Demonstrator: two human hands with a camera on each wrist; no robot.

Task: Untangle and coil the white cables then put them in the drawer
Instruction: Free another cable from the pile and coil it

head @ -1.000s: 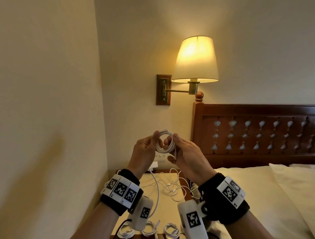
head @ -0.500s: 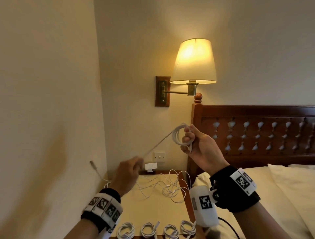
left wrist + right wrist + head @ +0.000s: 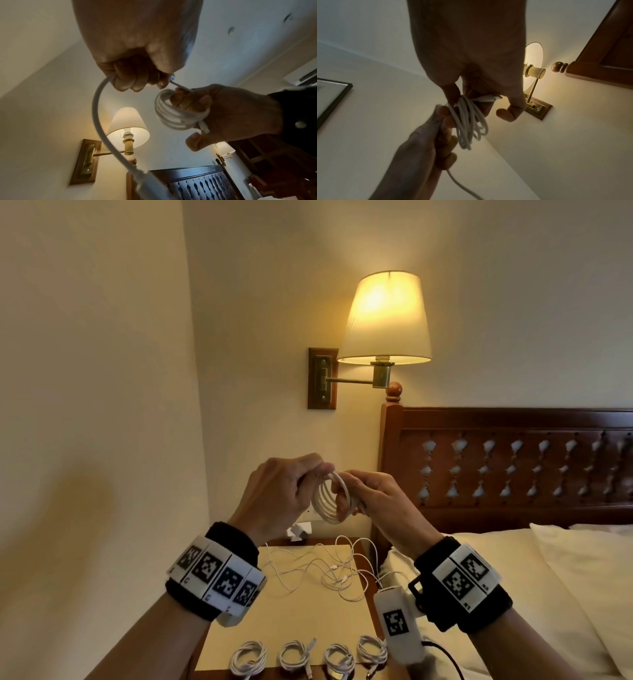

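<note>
A white cable coil (image 3: 330, 497) of several loops hangs in the air between both hands, above the nightstand. My right hand (image 3: 373, 498) has its fingers through the coil (image 3: 173, 112) and pinches it together with one plug end. My left hand (image 3: 284, 491) grips the free run of the same cable (image 3: 99, 115) just left of the coil (image 3: 469, 121); the tail hangs down behind it. A tangle of loose white cables (image 3: 329, 573) lies on the nightstand's far half. Several finished coils (image 3: 308, 657) sit in a row along its near edge. No drawer shows.
The nightstand (image 3: 284, 625) stands in the corner between the left wall and the bed (image 3: 548, 583). A lit wall lamp (image 3: 387, 320) on a brass arm hangs above the hands. The wooden headboard (image 3: 513, 463) is to the right. A white plug adapter (image 3: 298, 530) is at the wall socket.
My left hand, which had pulled the cable out down and left, has come back up to the coil. The right hand has dropped slightly. The coil has gained a loop.
</note>
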